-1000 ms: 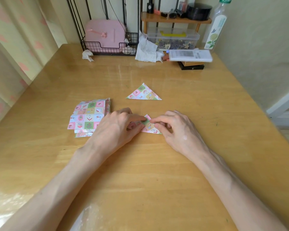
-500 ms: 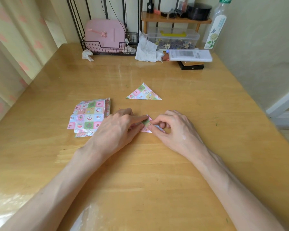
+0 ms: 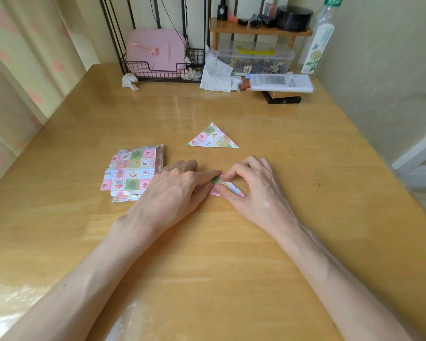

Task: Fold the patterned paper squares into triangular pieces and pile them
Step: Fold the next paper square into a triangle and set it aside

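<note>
A stack of patterned paper squares (image 3: 130, 174) lies on the wooden table (image 3: 231, 279) at the left. One folded patterned triangle (image 3: 213, 138) lies flat beyond my hands. Between my hands sits a small folded paper piece (image 3: 218, 185), mostly hidden. My left hand (image 3: 175, 190) lies over its left part with the forefinger pressing on it. My right hand (image 3: 253, 188) pinches its right part between thumb and forefinger and lifts the flap.
At the table's far edge stand a wire basket (image 3: 162, 70) with a pink case, crumpled tissue (image 3: 129, 81), a white cloth (image 3: 217, 75), a clear storage box (image 3: 256, 57), a white carton (image 3: 280, 82) and a bottle (image 3: 320, 38). A wall runs along the right.
My right hand's thumb and forefinger have drawn the paper's right part up and inward toward the left hand. The piece shows smaller now. The left hand has stayed in place.
</note>
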The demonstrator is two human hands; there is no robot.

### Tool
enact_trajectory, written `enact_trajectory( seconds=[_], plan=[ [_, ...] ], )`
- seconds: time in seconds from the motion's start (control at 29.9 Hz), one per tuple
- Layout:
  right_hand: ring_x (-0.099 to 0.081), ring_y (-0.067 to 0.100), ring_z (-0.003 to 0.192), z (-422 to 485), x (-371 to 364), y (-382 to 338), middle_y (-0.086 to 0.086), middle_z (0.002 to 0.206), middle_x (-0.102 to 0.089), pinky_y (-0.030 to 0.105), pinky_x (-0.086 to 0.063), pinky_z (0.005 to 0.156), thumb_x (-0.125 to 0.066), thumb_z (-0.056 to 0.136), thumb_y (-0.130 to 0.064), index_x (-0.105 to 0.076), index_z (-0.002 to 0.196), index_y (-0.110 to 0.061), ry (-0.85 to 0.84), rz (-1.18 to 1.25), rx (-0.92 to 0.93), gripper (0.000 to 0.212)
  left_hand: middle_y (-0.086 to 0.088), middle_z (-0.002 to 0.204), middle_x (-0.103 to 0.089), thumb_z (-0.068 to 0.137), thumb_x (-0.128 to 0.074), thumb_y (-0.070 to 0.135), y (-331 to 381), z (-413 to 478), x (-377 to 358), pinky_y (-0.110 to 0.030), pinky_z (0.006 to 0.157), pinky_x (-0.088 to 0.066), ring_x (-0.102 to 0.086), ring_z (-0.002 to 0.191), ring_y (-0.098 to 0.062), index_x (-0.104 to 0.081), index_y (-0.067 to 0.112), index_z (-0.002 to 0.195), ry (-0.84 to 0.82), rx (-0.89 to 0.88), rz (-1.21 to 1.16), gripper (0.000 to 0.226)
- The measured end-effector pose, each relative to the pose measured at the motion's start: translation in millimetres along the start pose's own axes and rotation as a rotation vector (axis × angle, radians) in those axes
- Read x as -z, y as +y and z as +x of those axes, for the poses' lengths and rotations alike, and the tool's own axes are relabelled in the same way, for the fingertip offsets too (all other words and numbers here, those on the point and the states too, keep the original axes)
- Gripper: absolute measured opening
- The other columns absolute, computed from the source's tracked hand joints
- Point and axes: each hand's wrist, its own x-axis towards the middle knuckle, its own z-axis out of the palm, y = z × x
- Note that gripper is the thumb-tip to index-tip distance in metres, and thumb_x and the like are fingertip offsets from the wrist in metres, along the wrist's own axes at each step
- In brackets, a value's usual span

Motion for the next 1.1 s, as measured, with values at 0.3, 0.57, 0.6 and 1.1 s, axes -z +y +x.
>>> enact_trajectory(
  seconds=[0.3, 0.57, 0.6, 1.1],
  plan=[
    [-0.040, 0.012, 0.111, 1.0, -0.7, -7.4, -0.016, 0.109, -0.050, 0.032, -0.030, 0.090, -0.071, 0.090, -0.047, -0.067, 0.102, -0.038, -0.094, -0.072, -0.035, 0.016, 0.014, 0.082, -0.047, 0.093, -0.068, 0.036, -3.6, 5.3, -0.2, -0.044, 0.071, -0.047, -0.046, 0.077, -0.017, -0.066, 0.031, 0.098, 0.032, -0.009, -0.182, 0.007],
    [-0.043, 0.014, 0.110, 1.8, -3.9, -5.7, -0.018, 0.106, -0.054, 0.033, -0.029, 0.085, -0.072, 0.084, -0.056, -0.073, 0.088, -0.037, -0.023, -0.066, -0.005, 0.019, 0.017, 0.085, -0.066, 0.090, -0.073, 0.043, -19.1, 6.0, 3.7, -0.042, 0.083, -0.048, -0.052, 0.086, -0.013, -0.073, 0.039, 0.096, -0.069, -0.004, -0.284, 0.007],
    [-0.043, 0.013, 0.109, 1.7, -5.0, -7.1, -0.018, 0.105, -0.054, 0.033, -0.029, 0.085, -0.068, 0.082, -0.063, -0.072, 0.086, -0.036, -0.020, -0.063, -0.008, 0.027, 0.018, 0.087, -0.067, 0.090, -0.073, 0.043, -19.9, 5.9, 4.9, -0.043, 0.084, -0.047, -0.052, 0.087, -0.014, -0.073, 0.039, 0.098, -0.079, 0.001, -0.284, 0.009],
    [-0.039, 0.009, 0.113, 6.5, -7.3, -17.9, -0.023, 0.109, -0.050, 0.034, -0.027, 0.089, -0.076, 0.076, -0.065, -0.067, 0.087, -0.034, -0.083, -0.091, -0.180, 0.034, 0.023, 0.093, -0.069, 0.087, -0.079, 0.021, -33.6, 4.2, 24.4, -0.025, 0.090, -0.039, -0.045, 0.096, -0.015, -0.076, 0.041, 0.101, -0.177, -0.001, -0.307, 0.024]
  ],
)
